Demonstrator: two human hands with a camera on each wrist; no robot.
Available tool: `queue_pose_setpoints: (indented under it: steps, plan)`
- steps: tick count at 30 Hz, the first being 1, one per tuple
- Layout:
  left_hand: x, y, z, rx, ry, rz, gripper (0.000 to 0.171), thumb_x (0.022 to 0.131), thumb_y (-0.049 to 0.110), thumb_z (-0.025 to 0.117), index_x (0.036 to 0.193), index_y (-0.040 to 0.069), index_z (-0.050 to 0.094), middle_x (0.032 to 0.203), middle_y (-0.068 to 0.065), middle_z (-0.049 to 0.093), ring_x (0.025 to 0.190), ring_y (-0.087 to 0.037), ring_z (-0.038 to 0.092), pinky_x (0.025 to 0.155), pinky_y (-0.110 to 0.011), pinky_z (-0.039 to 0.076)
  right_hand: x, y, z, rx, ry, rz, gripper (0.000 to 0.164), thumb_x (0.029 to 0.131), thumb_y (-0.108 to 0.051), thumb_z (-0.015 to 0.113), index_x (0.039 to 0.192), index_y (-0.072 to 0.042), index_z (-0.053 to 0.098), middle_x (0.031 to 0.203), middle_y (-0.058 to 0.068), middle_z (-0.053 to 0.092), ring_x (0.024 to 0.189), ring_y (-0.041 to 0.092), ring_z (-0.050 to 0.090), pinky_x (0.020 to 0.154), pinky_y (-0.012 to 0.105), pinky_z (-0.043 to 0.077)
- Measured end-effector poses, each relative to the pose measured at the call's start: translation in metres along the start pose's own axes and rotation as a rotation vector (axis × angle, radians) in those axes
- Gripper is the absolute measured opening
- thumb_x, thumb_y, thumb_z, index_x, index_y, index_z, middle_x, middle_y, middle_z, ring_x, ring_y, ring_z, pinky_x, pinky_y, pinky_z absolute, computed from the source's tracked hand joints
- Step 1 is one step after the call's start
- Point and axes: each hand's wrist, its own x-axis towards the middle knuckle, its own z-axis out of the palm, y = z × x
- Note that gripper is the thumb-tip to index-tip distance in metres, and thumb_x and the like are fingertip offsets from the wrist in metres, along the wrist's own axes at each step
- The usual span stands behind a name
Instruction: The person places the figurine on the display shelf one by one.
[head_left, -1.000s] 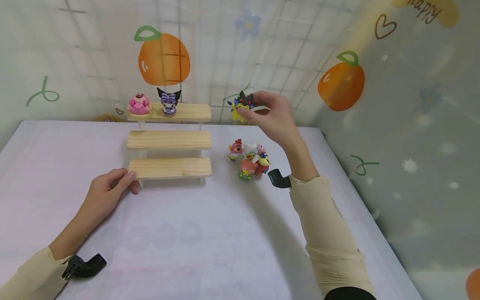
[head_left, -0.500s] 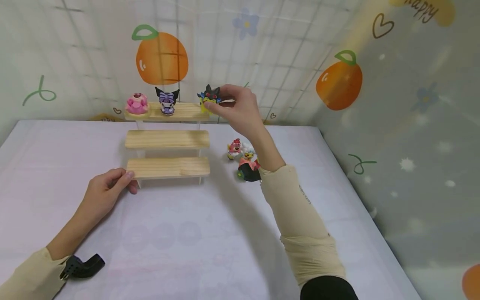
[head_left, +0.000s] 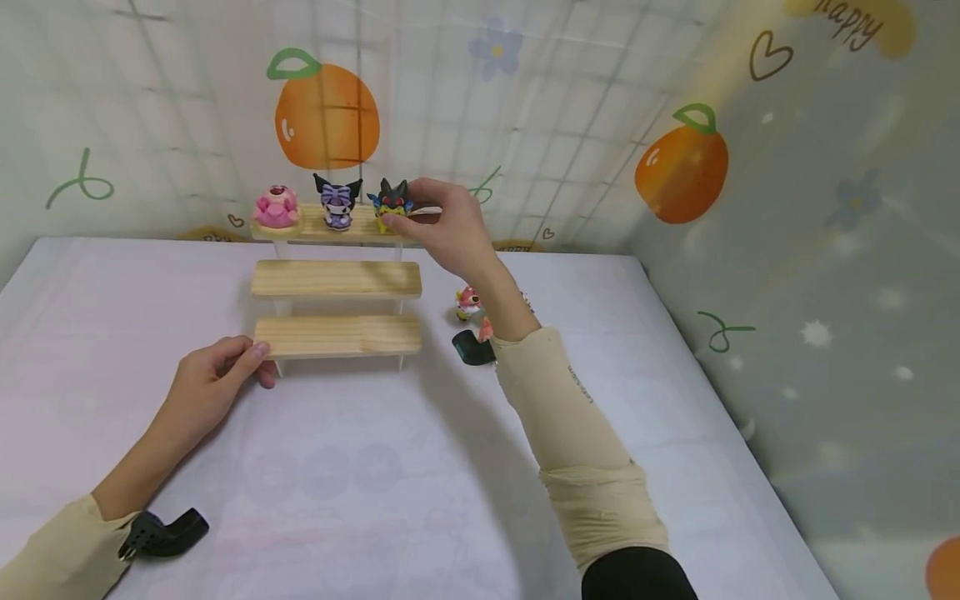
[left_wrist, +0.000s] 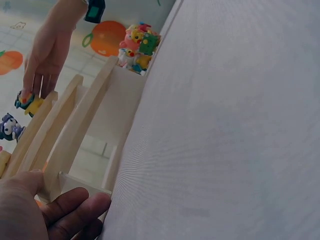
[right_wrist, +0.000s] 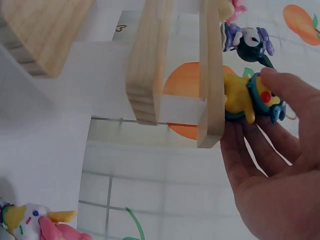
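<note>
A three-step wooden display stand stands on the white cloth. My left hand grips the left end of its lowest step, thumb on top and fingers beneath. On the top step sit a pink figurine at the left and a purple figurine with black ears beside it. At the right end of that step, my right hand pinches a yellow figurine with a dark eared hood. Its feet meet the step in the right wrist view. The two lower steps are bare.
Several more figurines stand clustered on the cloth right of the stand, mostly hidden by my right forearm in the head view. A printed curtain hangs behind the table.
My right hand has carried the yellow figurine leftward from beside the stand and down onto the top step's right end. The left hand has kept its hold on the lowest step.
</note>
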Motion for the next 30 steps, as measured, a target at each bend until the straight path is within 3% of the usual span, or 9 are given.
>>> queue_pose_setpoints:
  steps: [7, 14, 18, 23, 30]
  plan:
    - [0.0, 0.001, 0.0, 0.009, 0.001, -0.009, 0.032, 0.109, 0.034, 0.06, 0.091, 0.012, 0.074, 0.079, -0.002, 0.075, 0.086, -0.007, 0.061, 0.08, -0.014, 0.041, -0.003, 0.001, 0.003, 0.021, 0.005, -0.005, 0.03, 0.094, -0.016, 0.082, 0.12, -0.004, 0.072, 0.116, 0.01, 0.074, 0.108, 0.021, 0.071, 0.095, 0.024, 0.057]
    - [-0.001, 0.002, -0.001, 0.005, -0.006, -0.011, 0.031, 0.109, 0.033, 0.06, 0.092, 0.012, 0.074, 0.08, -0.003, 0.075, 0.086, -0.008, 0.061, 0.081, -0.014, 0.041, -0.019, 0.013, -0.014, -0.08, 0.048, 0.005, 0.049, 0.094, -0.032, 0.082, 0.138, -0.015, 0.066, 0.132, 0.0, 0.071, 0.125, 0.017, 0.063, 0.113, 0.033, 0.045]
    - [0.0, 0.002, 0.0, 0.0, -0.004, -0.007, 0.031, 0.109, 0.032, 0.06, 0.091, 0.011, 0.074, 0.08, -0.003, 0.075, 0.086, -0.008, 0.061, 0.081, -0.014, 0.041, -0.033, 0.027, -0.037, -0.117, 0.081, 0.039, 0.049, 0.095, -0.027, 0.08, 0.14, -0.015, 0.064, 0.135, 0.0, 0.069, 0.129, 0.016, 0.061, 0.118, 0.037, 0.041]
    - [0.001, 0.002, 0.001, -0.004, -0.007, -0.001, 0.031, 0.109, 0.032, 0.06, 0.091, 0.011, 0.074, 0.081, -0.003, 0.075, 0.086, -0.008, 0.062, 0.082, -0.014, 0.041, -0.053, 0.049, -0.08, -0.128, 0.127, 0.113, 0.037, 0.099, -0.017, 0.074, 0.135, -0.008, 0.068, 0.136, 0.008, 0.069, 0.128, 0.021, 0.062, 0.118, 0.042, 0.042]
    - [-0.001, 0.001, -0.001, -0.001, -0.004, -0.006, 0.031, 0.109, 0.032, 0.06, 0.091, 0.011, 0.074, 0.081, -0.004, 0.075, 0.087, -0.006, 0.062, 0.082, -0.013, 0.041, -0.077, 0.08, -0.122, -0.215, 0.181, 0.185, 0.033, 0.103, -0.018, 0.069, 0.133, -0.005, 0.069, 0.133, 0.013, 0.07, 0.123, 0.025, 0.063, 0.115, 0.044, 0.045]
